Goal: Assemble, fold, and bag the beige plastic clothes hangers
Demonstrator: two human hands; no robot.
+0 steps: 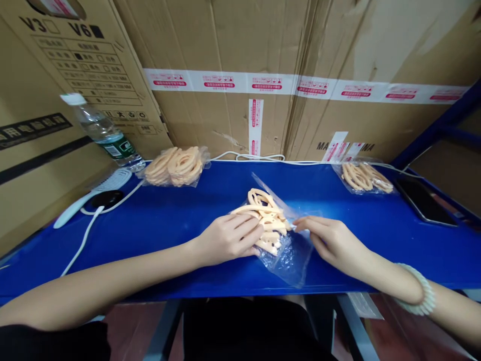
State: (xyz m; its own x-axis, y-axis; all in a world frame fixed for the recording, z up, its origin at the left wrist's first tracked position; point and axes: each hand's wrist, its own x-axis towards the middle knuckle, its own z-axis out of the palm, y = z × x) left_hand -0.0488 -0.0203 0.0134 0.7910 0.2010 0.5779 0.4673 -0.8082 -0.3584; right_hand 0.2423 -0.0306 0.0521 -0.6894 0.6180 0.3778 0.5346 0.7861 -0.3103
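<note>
Several flat beige ring-shaped pieces [268, 220], some with small holes, lie in a bunch at the middle of the blue table. A clear plastic bag [296, 258] is under and around them; whether all of them are inside it I cannot tell. My left hand [229, 238] is closed over the left side of the bunch, its fingers curled on the pieces and its thumb low near the table. On the other side, my right hand [334, 240] pinches the bag's edge between thumb and fingertips.
Bagged beige pieces [176, 166] lie at the back left, and another bag of beige pieces [364, 177] at the back right beside a phone [426, 200]. A water bottle [108, 135], a hairbrush [93, 195] and a white cable [84, 245] occupy the left. Cardboard boxes [225, 40] wall the back.
</note>
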